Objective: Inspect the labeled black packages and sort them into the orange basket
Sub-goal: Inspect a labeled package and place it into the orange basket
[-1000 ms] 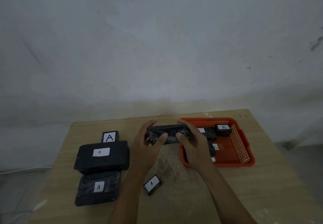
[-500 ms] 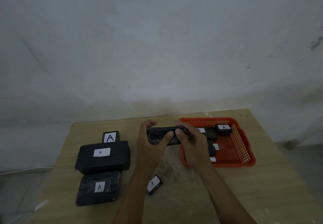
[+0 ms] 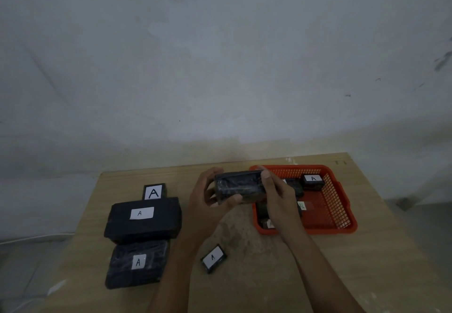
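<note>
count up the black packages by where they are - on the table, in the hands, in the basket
On the table: 4 (the large package is one)
In the hands: 1, the held package
In the orange basket: at least 3, some hidden by the right hand
Total: at least 8

The package [image 3: 241, 187] I hold is glossy black; my basket [image 3: 342, 205] is orange mesh, my desk [image 3: 367, 263] pale wood grain, labels [image 3: 141, 213] white with black letters.

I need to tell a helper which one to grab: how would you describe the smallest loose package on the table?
On the wooden table, look near its front, between the person's forearms. The small black package lies alone, tilted, its white "A" label nearly covering its top.
</note>
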